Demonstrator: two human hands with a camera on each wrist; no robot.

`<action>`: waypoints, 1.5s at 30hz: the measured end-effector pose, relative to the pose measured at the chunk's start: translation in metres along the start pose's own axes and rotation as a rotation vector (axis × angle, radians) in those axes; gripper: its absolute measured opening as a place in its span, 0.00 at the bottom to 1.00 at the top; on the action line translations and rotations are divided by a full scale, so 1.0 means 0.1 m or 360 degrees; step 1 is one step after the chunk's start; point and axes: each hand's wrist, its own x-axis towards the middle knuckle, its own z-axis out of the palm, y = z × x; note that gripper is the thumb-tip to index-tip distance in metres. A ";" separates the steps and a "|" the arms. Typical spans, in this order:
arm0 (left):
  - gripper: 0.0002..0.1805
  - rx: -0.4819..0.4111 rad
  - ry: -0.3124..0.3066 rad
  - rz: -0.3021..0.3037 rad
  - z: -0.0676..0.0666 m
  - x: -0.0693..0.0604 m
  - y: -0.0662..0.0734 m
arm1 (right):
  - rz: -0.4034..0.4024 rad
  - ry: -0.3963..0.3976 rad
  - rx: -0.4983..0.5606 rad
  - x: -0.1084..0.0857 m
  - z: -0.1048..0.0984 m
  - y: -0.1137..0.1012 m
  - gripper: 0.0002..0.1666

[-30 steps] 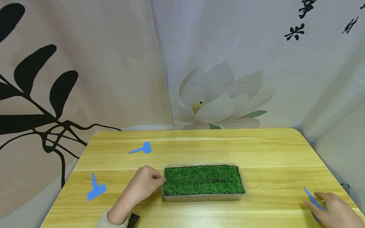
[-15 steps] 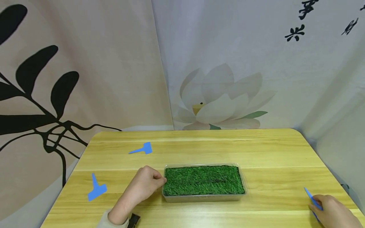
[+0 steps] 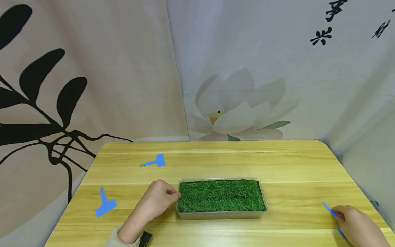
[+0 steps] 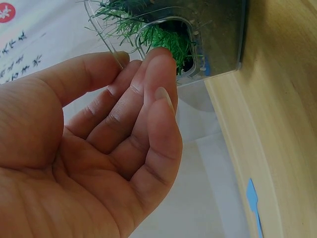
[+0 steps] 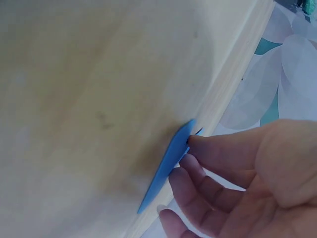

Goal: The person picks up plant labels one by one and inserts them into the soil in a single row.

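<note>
A clear plastic box (image 3: 220, 215) filled with green artificial grass (image 3: 220, 195) stands at the middle of the table. My left hand (image 3: 157, 197) pinches the box's left rim between thumb and fingers; the left wrist view has this rim (image 4: 110, 42) close up. At the table's right side, my right hand (image 3: 359, 223) pinches a blue T-shaped plant label (image 3: 329, 209), its pointed end toward the upper left. Thumb and fingertips meet on the label (image 5: 168, 161) in the right wrist view, partly covering it.
Two more blue T-shaped labels lie flat at the left: one label (image 3: 160, 160) toward the back, another label (image 3: 106, 207) nearer the front. A printed cloth (image 3: 139, 68) hangs behind the wooden table (image 3: 293, 164).
My right fingers have come together on the label and tilted it, its tip shifting left and the label looking partly raised. The left hand stays at the box's rim.
</note>
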 end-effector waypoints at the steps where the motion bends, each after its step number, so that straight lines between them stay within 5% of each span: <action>1: 0.24 0.0000 0.0001 0.0003 0.00 0.00 0.00 | -0.0030 0.0023 -0.0004 0.02 0.00 -0.02 0.12; 11: 0.22 -0.0002 -0.0009 0.0013 0.00 0.01 0.00 | -0.0380 0.0410 -0.0060 0.09 0.02 -0.18 0.12; 24: 0.24 -0.0004 -0.0004 0.0016 0.00 0.00 0.01 | -0.0603 0.0615 -0.0029 0.07 0.02 -0.18 0.17; 29: 0.25 -0.0005 -0.0006 0.0012 -0.01 0.00 0.02 | -0.0443 0.0560 0.0023 0.08 -0.08 -0.12 0.09; 36: 0.25 -0.0006 0.0001 0.0009 -0.02 -0.01 0.02 | -0.0105 0.0302 0.0120 0.11 -0.21 -0.03 0.34; 45: 0.29 0.0002 0.0008 0.0028 -0.02 0.01 0.02 | 0.0015 0.0070 0.0094 0.14 -0.22 0.10 0.50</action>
